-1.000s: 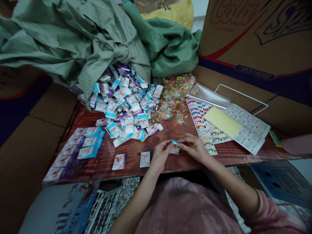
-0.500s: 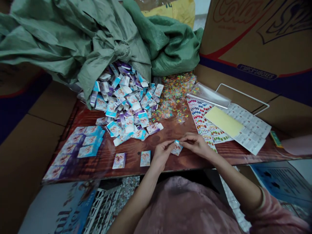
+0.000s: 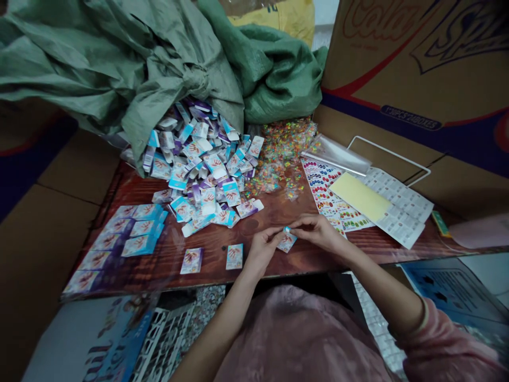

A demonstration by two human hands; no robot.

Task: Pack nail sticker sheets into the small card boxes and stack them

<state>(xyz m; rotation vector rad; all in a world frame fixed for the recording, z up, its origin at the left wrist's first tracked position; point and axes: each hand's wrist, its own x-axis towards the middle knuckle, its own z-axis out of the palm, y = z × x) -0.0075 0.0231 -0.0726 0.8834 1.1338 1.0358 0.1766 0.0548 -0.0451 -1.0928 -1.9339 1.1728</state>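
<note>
A small blue and white box (image 3: 287,243) is between my hands near the table's front edge. My left hand (image 3: 262,247) pinches its upper left side, fingers closed. My right hand (image 3: 318,232) has its fingers closed on the box's top right, by the blue end. Two more small boxes stand apart to the left: a blue-edged one (image 3: 234,257) nearest my left hand and a purple-edged one (image 3: 191,261) beyond it. Whether the top flap of the held box is folded in is too small to tell.
Boxes spill from a green sack (image 3: 186,63) at the back. Small bags of colourful beads (image 3: 284,154) lie beside them. Sticker sheets (image 3: 324,185) and a yellow card (image 3: 360,197) are at right. Rows of boxes (image 3: 139,228) stand at left; a large carton (image 3: 382,79) rises behind.
The whole view has shifted slightly, so the table's contents appear a little further left. Both hands keep nearly the same pinch on the box.
</note>
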